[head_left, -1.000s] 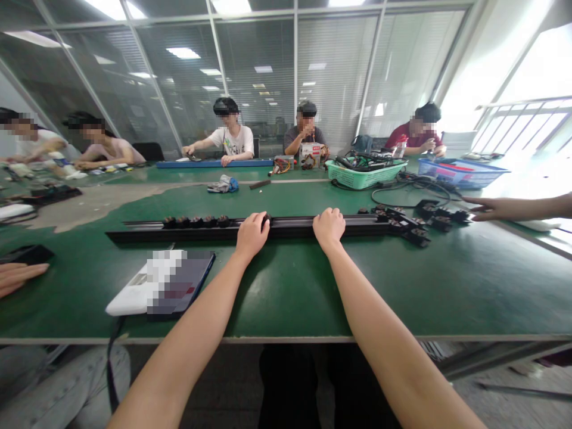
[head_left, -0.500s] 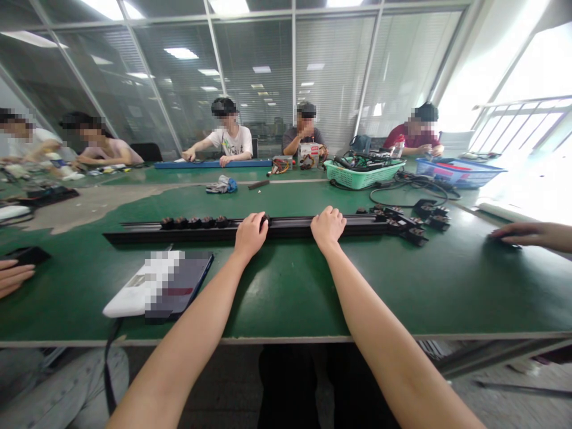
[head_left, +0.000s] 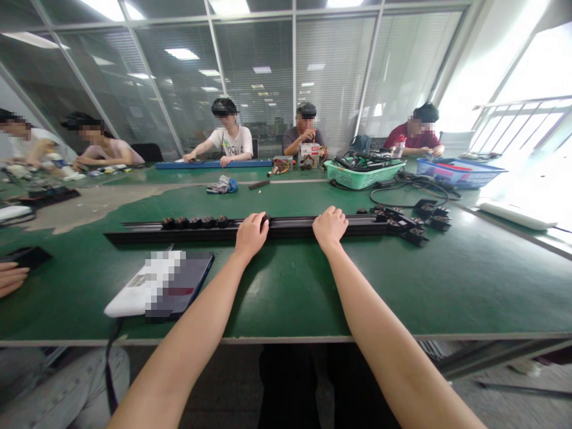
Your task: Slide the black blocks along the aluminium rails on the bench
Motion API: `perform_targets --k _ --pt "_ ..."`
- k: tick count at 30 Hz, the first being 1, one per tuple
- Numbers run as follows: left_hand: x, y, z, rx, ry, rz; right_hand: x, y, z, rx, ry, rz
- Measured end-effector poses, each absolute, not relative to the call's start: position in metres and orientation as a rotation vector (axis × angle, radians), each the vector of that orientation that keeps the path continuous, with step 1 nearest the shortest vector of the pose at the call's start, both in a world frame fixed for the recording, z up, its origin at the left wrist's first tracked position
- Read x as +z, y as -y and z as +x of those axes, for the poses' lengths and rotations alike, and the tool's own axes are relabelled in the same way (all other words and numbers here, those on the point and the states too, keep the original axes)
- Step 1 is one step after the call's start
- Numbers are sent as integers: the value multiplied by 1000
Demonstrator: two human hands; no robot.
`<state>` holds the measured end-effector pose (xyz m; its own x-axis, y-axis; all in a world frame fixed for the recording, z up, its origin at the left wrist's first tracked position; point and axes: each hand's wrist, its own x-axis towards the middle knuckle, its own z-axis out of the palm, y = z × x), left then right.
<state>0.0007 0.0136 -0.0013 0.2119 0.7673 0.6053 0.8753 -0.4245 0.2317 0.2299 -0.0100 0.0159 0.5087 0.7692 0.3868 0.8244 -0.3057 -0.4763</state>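
A long black rail (head_left: pixel 192 236) with a channel along its top lies crosswise on the green table (head_left: pixel 286 292). My left hand (head_left: pixel 251 235) is closed over its middle, fingers curled around a small black part (head_left: pixel 265 221) that is mostly hidden by them. Further right, my right hand (head_left: pixel 330 225) grips the same rail with its fingers folded over the far side. Several small black pieces (head_left: pixel 195 223) with brownish tops sit in the channel left of my hands. More such black pieces (head_left: pixel 413 229) lie loose around the rail's right end.
Near my left forearm lie a white device (head_left: pixel 134 292) and a dark flat case (head_left: pixel 192 286). Behind stand a green basket (head_left: pixel 364 179) of cables and a blue basket (head_left: pixel 462 176). A co-worker's hand (head_left: pixel 12 280) is at the left edge; several people sit across the table.
My right hand has shifted very slightly to the right along the rail. A co-worker's hand at the right edge has left the view. My left hand stays in place.
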Motion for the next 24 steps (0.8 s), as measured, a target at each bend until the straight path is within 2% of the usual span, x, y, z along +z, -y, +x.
perform_targets --k 19,24 --pt "-4 -16 -1 -1030 1559 -2300 39 5 268 177 1590 -2192" --pt "-3 -14 0 -1015 1582 -2307 33 3 285 149 1738 -2113"
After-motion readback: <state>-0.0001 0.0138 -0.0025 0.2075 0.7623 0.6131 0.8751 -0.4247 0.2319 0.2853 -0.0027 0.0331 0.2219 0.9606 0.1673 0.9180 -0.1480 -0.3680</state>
